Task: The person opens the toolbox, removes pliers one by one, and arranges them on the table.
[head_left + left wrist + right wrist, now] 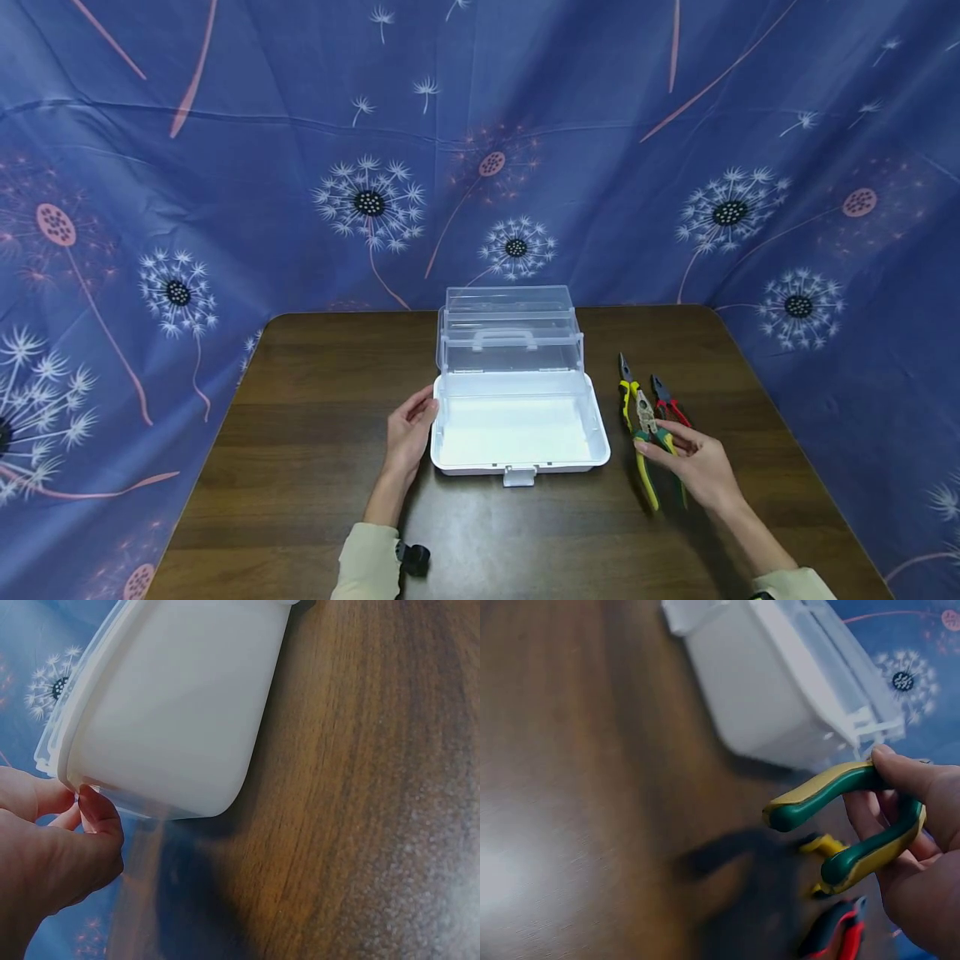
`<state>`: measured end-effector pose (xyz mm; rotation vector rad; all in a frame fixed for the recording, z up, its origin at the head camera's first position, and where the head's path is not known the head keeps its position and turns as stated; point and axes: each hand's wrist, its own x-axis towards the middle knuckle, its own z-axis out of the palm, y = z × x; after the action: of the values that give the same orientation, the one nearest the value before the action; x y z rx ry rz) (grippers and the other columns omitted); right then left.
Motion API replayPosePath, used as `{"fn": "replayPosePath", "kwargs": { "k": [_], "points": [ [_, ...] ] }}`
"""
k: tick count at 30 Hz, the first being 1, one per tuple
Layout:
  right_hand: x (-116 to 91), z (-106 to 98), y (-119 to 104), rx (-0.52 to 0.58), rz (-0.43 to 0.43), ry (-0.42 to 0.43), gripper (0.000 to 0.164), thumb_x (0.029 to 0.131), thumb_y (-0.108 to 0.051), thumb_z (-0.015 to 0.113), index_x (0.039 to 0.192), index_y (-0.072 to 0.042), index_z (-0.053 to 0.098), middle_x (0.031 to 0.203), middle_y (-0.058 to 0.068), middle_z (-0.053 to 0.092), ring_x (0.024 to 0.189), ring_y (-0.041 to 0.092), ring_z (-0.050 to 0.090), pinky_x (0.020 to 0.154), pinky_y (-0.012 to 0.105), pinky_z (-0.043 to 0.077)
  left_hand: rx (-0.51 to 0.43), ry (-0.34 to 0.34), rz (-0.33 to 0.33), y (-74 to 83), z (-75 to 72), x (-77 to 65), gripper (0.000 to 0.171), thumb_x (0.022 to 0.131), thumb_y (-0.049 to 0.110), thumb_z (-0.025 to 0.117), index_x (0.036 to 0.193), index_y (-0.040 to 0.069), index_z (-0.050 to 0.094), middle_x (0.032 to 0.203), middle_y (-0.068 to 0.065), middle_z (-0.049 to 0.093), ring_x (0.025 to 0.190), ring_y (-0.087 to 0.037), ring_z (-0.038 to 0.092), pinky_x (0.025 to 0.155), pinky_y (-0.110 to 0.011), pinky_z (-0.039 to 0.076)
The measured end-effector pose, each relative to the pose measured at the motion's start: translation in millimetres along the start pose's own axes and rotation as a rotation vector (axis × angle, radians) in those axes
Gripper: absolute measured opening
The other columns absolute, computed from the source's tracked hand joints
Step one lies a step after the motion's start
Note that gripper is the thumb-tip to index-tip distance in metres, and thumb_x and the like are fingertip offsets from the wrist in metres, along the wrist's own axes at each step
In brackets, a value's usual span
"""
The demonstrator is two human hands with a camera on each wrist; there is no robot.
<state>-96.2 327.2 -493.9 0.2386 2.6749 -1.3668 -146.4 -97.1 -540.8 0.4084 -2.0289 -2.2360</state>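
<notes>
My right hand (701, 467) grips pliers (645, 412) by their green and yellow handles, above the table at the right. In the right wrist view the spread handles (829, 795) point away from the palm. Long-nose pliers (626, 392) with yellow and black handles lie beside them, partly covered. Red and black pliers (662, 393) lie just behind my right hand, their lower part hidden. My left hand (408, 433) pinches the left rim of a white plastic toolbox (517, 429). Its clear lid stands raised at the back, and nothing lies in the white bottom.
The brown wooden table (315, 433) carries the toolbox near its middle. A white latch (519, 477) hangs from the toolbox's front edge. Behind the table and at its sides hangs a blue dandelion-print cloth (300, 167).
</notes>
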Motion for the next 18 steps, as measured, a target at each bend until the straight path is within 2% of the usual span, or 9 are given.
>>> {"fn": "replayPosePath", "kwargs": {
  "k": [4, 7, 12, 18],
  "points": [
    [-7, 8, 18, 0.060, 0.057, -0.023, 0.073, 0.091, -0.039, 0.079, 0.145, 0.003, 0.053, 0.131, 0.025, 0.065, 0.107, 0.020, 0.070, 0.077, 0.022, 0.055, -0.004, 0.011, -0.008, -0.9, 0.4, -0.1, 0.035, 0.100, 0.002, 0.063, 0.133, -0.009, 0.062, 0.116, -0.018, 0.067, 0.098, -0.012, 0.059, 0.082, -0.015, 0.048],
    [-9, 16, 30, 0.077, 0.088, -0.028, 0.074, 0.089, -0.035, 0.082, 0.143, 0.005, 0.054, 0.122, 0.021, 0.071, 0.093, 0.006, 0.070, 0.074, 0.024, 0.056, 0.006, 0.014, -0.008, -1.8, 0.6, 0.3, 0.035, 0.100, 0.002, 0.063, 0.133, -0.008, 0.063, 0.117, -0.019, 0.067, 0.100, -0.013, 0.060, 0.083, -0.015, 0.049],
    [-10, 24, 41, 0.014, 0.078, -0.021, 0.069, 0.087, -0.029, 0.084, 0.138, 0.009, 0.057, 0.110, 0.018, 0.074, 0.084, 0.009, 0.069, 0.068, 0.026, 0.056, 0.039, 0.017, -0.025, -0.4, 0.6, 0.4, 0.035, 0.101, 0.005, 0.063, 0.134, -0.004, 0.064, 0.122, -0.018, 0.066, 0.106, -0.017, 0.060, 0.085, -0.015, 0.049],
    [-10, 23, 42, -0.151, 0.036, 0.008, 0.067, 0.086, -0.035, 0.085, 0.132, 0.009, 0.062, 0.098, 0.013, 0.072, 0.078, 0.015, 0.061, 0.063, 0.028, 0.050, 0.032, 0.017, -0.019, -1.2, 0.1, 0.5, 0.035, 0.101, 0.004, 0.063, 0.134, -0.006, 0.063, 0.121, -0.019, 0.066, 0.104, -0.016, 0.060, 0.084, -0.015, 0.048]
  ]
}}
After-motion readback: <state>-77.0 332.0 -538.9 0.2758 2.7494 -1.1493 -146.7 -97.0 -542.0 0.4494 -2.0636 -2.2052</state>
